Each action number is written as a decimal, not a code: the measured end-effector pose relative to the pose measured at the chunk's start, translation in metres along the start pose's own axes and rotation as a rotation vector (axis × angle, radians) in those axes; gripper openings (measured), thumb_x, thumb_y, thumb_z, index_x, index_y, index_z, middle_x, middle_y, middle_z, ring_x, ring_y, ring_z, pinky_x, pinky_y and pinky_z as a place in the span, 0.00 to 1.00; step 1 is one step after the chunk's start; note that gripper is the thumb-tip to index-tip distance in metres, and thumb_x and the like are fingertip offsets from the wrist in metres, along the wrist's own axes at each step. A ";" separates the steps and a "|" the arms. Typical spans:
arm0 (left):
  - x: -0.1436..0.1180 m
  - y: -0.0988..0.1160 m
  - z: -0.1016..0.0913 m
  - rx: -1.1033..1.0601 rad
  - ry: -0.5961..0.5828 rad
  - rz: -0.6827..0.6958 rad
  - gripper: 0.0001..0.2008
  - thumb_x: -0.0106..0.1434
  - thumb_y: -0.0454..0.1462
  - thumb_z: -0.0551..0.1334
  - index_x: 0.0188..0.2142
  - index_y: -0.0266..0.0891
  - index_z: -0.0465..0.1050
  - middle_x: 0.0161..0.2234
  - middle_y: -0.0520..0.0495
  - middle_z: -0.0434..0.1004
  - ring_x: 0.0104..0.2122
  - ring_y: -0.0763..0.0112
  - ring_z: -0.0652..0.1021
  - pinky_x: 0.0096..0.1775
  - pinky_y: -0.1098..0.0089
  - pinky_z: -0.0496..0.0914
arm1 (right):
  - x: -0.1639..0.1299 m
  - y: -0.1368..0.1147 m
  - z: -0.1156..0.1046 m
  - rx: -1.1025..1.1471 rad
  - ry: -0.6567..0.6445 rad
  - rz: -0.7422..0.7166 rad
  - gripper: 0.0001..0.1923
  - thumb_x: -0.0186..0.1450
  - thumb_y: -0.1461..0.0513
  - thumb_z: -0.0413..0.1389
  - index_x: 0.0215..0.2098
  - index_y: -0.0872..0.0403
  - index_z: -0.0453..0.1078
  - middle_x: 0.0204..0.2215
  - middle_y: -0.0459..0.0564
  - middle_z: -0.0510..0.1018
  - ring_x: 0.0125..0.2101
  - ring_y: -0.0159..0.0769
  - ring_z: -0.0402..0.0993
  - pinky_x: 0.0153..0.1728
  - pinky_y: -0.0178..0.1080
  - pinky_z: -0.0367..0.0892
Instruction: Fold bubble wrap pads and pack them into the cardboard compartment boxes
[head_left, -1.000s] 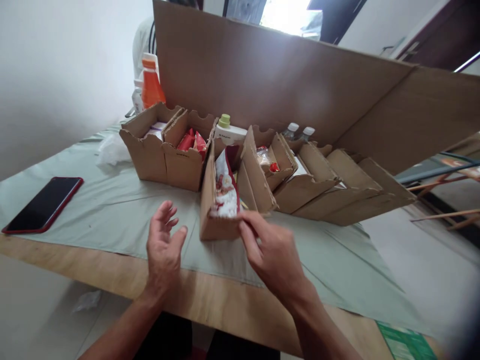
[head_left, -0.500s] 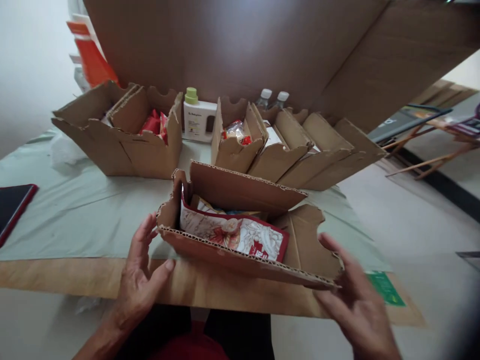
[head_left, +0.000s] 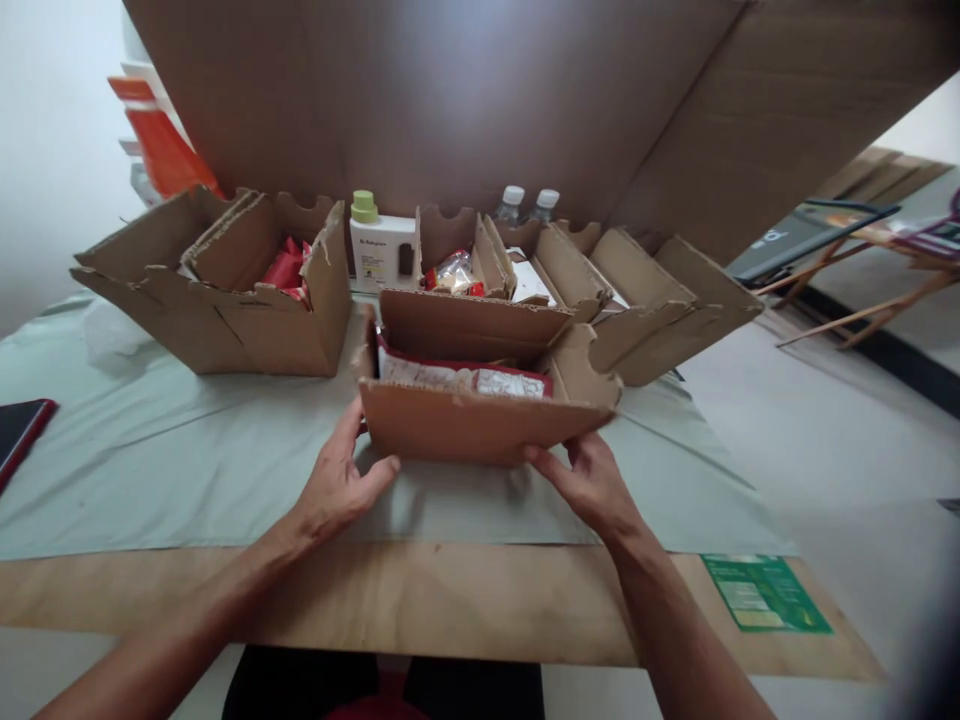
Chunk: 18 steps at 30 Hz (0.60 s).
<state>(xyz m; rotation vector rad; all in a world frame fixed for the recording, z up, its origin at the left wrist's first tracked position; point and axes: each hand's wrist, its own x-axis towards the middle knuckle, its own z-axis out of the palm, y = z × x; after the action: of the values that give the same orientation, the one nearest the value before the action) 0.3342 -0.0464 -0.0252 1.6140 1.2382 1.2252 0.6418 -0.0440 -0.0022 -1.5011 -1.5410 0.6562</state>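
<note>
A shallow brown cardboard box (head_left: 480, 425) sits upright on the pale green cloth, long side toward the person — its corrugated edges ragged, end flaps notched. Inside lies a red-and-white printed packet (head_left: 465, 378), flat along the front wall, only its upper edge showing.

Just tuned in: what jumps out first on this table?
Both hands, left hand and right hand, grip an open brown cardboard box holding a red-and-white printed packet at table centre. Behind stands a huge brown cardboard sheet, with an orange bottle far left.
</note>
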 end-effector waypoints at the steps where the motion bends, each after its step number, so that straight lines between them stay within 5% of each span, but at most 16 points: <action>1: 0.005 -0.003 0.002 0.014 0.000 -0.004 0.33 0.60 0.40 0.65 0.65 0.41 0.64 0.59 0.37 0.74 0.58 0.51 0.76 0.61 0.46 0.68 | 0.005 0.008 0.002 0.022 0.005 0.014 0.29 0.57 0.44 0.65 0.50 0.52 0.75 0.46 0.58 0.85 0.47 0.53 0.81 0.49 0.54 0.75; 8: -0.013 -0.027 0.008 0.177 0.034 -0.073 0.25 0.63 0.41 0.63 0.59 0.41 0.69 0.53 0.37 0.77 0.51 0.53 0.78 0.54 0.50 0.73 | -0.013 0.049 0.019 -0.024 -0.038 0.105 0.22 0.60 0.44 0.63 0.40 0.53 0.75 0.39 0.58 0.86 0.39 0.50 0.82 0.39 0.47 0.76; 18: -0.024 -0.028 0.007 0.195 -0.056 -0.112 0.19 0.65 0.44 0.64 0.55 0.43 0.72 0.42 0.40 0.79 0.47 0.49 0.80 0.54 0.46 0.75 | -0.026 0.068 0.011 -0.253 -0.081 0.136 0.21 0.67 0.45 0.57 0.39 0.53 0.81 0.34 0.58 0.86 0.36 0.50 0.81 0.43 0.48 0.77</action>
<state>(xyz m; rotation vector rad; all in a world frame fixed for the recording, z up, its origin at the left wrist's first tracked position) 0.3319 -0.0625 -0.0590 1.6804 1.4285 1.0085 0.6651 -0.0578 -0.0710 -1.8002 -1.6419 0.6240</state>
